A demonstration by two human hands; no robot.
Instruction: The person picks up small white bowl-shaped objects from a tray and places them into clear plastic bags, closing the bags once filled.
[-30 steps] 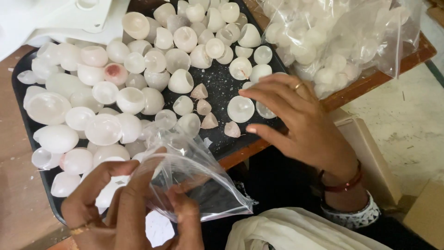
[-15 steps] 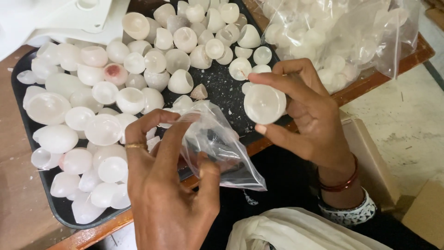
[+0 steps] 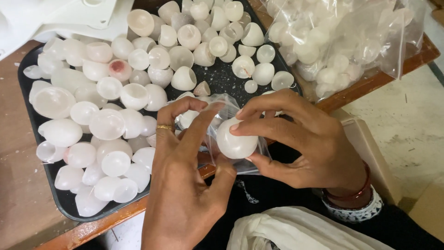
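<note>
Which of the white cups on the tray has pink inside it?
The pink-stained cup near the dark tray's upper left. It alone shows a reddish-pink blotch inside; the others around it look plain white.

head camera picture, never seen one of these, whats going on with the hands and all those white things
There is no machine here: the picture comes from a camera worn on a person's head, looking down at their own two bare hands.

The right hand grips a round white cap between thumb and fingers. The left hand, with a gold ring, holds a small clear plastic bag beside that cap; the two are touching.

Behind the hands is a dark tray on a wooden table, loaded with many more white and see-through domed caps, some lying hollow side up. One has a pinkish inside. At the top right lies a big clear bag already full of similar pieces. White cloth sits on the person's lap.
</note>
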